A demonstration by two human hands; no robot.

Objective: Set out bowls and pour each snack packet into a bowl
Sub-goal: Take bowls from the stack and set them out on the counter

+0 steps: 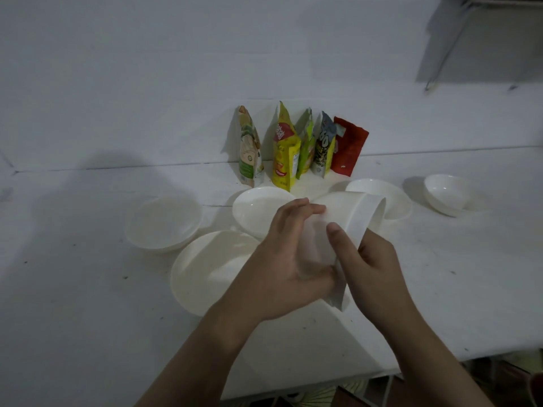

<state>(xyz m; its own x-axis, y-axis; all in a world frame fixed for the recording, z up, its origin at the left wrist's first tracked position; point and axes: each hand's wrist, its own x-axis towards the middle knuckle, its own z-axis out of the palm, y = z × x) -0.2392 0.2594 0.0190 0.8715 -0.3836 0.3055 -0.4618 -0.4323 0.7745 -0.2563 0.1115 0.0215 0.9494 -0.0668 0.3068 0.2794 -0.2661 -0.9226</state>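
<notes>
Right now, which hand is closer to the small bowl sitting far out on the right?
Right. The right hand grips the tilted bowl's rim on the side toward the small bowl; the left hand holds its other side, farther away.

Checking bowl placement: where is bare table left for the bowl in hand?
Bare table lies right of the right hand, below the small far-right bowl, and left of the left bowl. Crowded: between the packets and the hands.
</notes>
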